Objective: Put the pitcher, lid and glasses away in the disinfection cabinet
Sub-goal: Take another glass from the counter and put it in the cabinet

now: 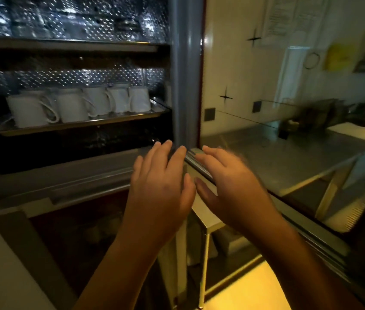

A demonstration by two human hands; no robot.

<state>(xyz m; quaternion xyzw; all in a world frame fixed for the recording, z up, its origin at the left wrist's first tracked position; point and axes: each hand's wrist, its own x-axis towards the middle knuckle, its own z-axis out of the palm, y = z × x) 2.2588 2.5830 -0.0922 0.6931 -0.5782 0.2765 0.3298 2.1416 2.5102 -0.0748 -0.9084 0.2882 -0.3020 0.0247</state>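
Two bare forearms rise from the bottom edge, and both hands are held up side by side, backs to the camera, in front of the open disinfection cabinet [65, 182]. On the left hand [161, 186] the fingers are straight and close together, with nothing in them; it lies before the lower right corner of the cabinet's opening. Just beside it, the right hand [230, 186] is likewise flat and holds nothing, its fingers blurred, over the bottom rail of the glass door [244, 74], which stands swung out to the right. Whether either hand touches the frame or the rail cannot be told. Inside, a row of white mugs [71, 106] sits on the middle shelf [76, 125], handles turned this way. On the top shelf [65, 44] are blurred, shiny shapes before a dimpled metal back wall; whether they are the pitcher, lid or glasses cannot be told. Through the door's glass a steel table [288, 157] shows along a pale wall with papers [288, 16] pinned up.
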